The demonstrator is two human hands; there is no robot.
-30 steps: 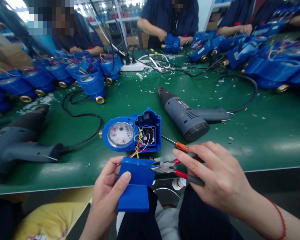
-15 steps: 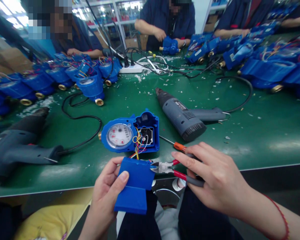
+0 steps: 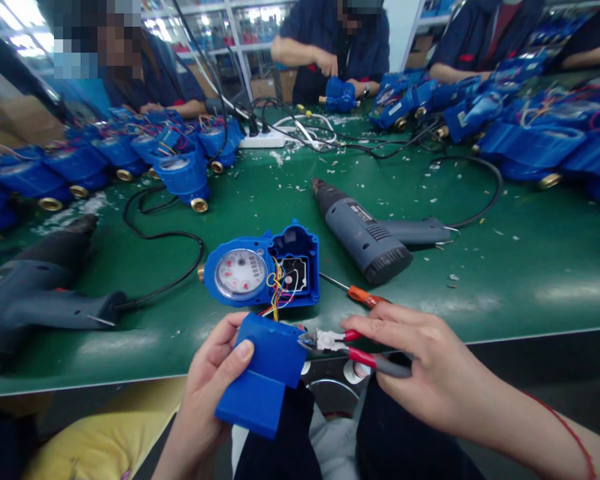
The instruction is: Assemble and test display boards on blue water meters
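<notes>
Between thumb and fingers, my left hand (image 3: 220, 373) grips a blue plastic cover (image 3: 267, 357), tilted over the table's front edge. My right hand (image 3: 425, 353) is closed round red-and-grey handled cutting pliers (image 3: 355, 347). Their jaws meet the cover's upper right edge; what lies between them is too small to make out. Just beyond the cover, a blue water meter (image 3: 240, 270) lies with its dial up and its box part open. Yellow, red and white wires (image 3: 276, 293) run from that box towards the cover. An orange-handled screwdriver (image 3: 363, 295) lies beside the meter, near my right fingers.
A grey heat gun (image 3: 370, 233) lies to the right of the meter, another heat gun (image 3: 35, 287) at the left. Several blue meters (image 3: 180, 173) line both sides. A white power strip (image 3: 263, 139) and cables lie behind. Co-workers sit across the green table (image 3: 260, 193).
The pliers' jaws have closed together and the right hand has tightened and dropped slightly. The blue cover has tilted, its lower end shifting left. Across the table, a co-worker's hand has moved slightly.
</notes>
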